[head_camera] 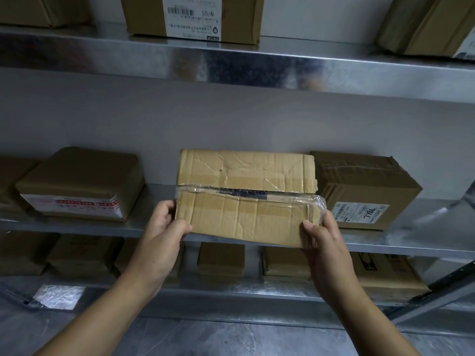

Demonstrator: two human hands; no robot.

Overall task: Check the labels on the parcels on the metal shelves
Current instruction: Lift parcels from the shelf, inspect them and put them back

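Both hands are holding the creased parcel (246, 196) at centre frame, and its near edge is overhanging the front lip of the middle shelf (411, 240). The left hand (164, 227) is gripping the lower-left corner, fingers (180, 226) curled round it. The right hand (321, 237) is gripping the lower-right corner over loose clear tape. The parcel's top face is showing plain cardboard and a taped seam. A red-striped parcel (79, 181) is sitting at mid left. A parcel marked 7786 (365, 186) is sitting just beside it on the right.
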